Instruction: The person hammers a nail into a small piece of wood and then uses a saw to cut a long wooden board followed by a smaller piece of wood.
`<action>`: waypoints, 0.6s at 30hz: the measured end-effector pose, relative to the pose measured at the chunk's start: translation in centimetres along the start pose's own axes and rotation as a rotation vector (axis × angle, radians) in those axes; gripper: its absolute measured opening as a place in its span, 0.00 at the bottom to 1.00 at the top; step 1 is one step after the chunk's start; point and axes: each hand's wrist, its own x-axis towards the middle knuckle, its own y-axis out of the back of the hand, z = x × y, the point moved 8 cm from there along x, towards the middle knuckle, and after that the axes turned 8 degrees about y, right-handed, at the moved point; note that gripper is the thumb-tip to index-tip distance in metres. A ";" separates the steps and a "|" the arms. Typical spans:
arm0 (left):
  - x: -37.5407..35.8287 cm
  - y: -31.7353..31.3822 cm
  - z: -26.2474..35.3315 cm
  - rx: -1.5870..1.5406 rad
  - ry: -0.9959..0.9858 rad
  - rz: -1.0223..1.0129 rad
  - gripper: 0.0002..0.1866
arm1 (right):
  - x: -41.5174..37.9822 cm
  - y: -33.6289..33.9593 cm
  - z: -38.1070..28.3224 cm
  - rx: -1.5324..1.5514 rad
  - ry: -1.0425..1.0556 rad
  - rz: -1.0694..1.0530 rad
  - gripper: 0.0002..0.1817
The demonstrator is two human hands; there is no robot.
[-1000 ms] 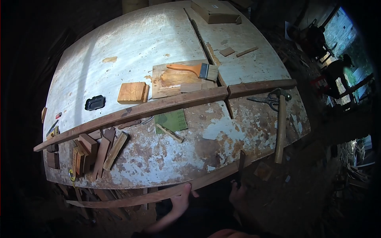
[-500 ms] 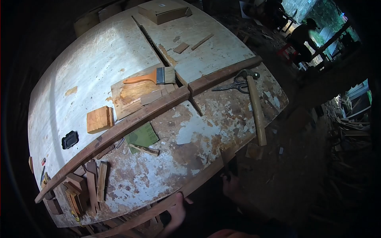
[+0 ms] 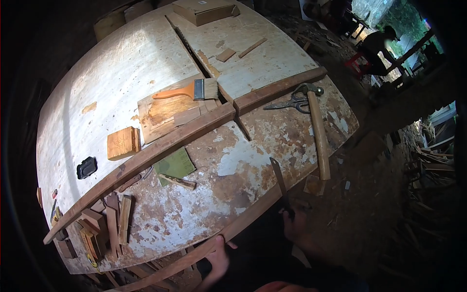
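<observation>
Along the table's near edge runs a long wooden strip [image 3: 253,214]. My left hand [image 3: 220,255] grips it from below, with the thumb on top. My right hand [image 3: 295,225], in shadow, is closed around the handle of a saw [image 3: 278,177]. The saw's dark, narrow blade crosses the strip near its right end, and its tip reaches over the worn tabletop. Most of the handle is hidden by fingers and darkness. A hammer [image 3: 318,138] and black-handled scissors [image 3: 292,103] lie on the tabletop to the right.
A wooden rail [image 3: 160,151] crosses the table [image 3: 243,165]. Behind it are a paintbrush [image 3: 187,91], a wood block [image 3: 122,143], a black tray [image 3: 86,168] and a cardboard box [image 3: 206,12]. Green sandpaper [image 3: 175,165] and wood offcuts [image 3: 112,224] lie nearer. Another person [image 3: 377,48] sits at back right.
My right hand has pushed the saw forward, so more blade shows beyond the strip. My left hand stays on the strip. The view has shifted slightly.
</observation>
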 end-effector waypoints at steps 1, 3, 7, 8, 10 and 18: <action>-0.2 -0.2 -0.2 0.043 0.013 -0.005 0.14 | 1.5 0.7 -1.8 0.019 0.014 -0.071 0.08; -0.4 -0.9 0.8 -0.036 0.048 0.012 0.15 | 4.7 1.6 -5.1 0.051 0.052 -0.207 0.09; -0.3 -1.2 2.5 -0.055 -0.026 0.018 0.16 | 11.1 4.3 -11.3 0.010 0.273 -0.258 0.09; -0.2 -1.2 2.7 -0.058 -0.018 0.022 0.16 | 12.9 5.1 -12.3 -0.012 0.317 -0.242 0.09; -0.3 -1.3 3.1 -0.071 -0.002 0.026 0.16 | 17.1 6.3 -13.4 -0.045 0.275 -0.219 0.10; -0.1 -1.6 3.3 -0.168 -0.037 0.037 0.14 | 33.8 3.9 -14.3 -0.157 0.323 -0.210 0.19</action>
